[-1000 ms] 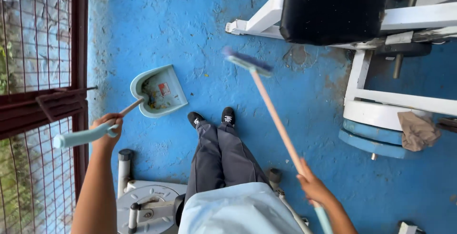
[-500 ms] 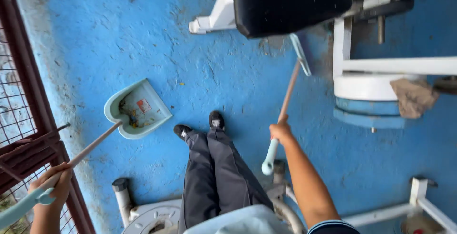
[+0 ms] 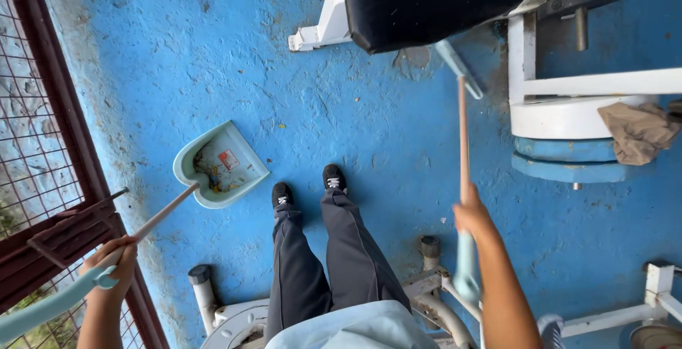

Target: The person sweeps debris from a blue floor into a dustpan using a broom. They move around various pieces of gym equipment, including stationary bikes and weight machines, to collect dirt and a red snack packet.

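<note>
The broom head, at 1 o'clock, passes partly under the black padded seat; its bristles cannot be made out. The seat itself is cut off by the top edge. The pale blue grip of the dustpan handle runs out of frame at 8 o'clock. The left hand wraps the handle, so the fingertips are hidden. The right hand shows only its back; the fingers are concealed behind the broom handle. Litter inside the dustpan is too small to identify. The weight plate at 6 o'clock is cut off by the bottom edge and partly covered by the legs.
</note>
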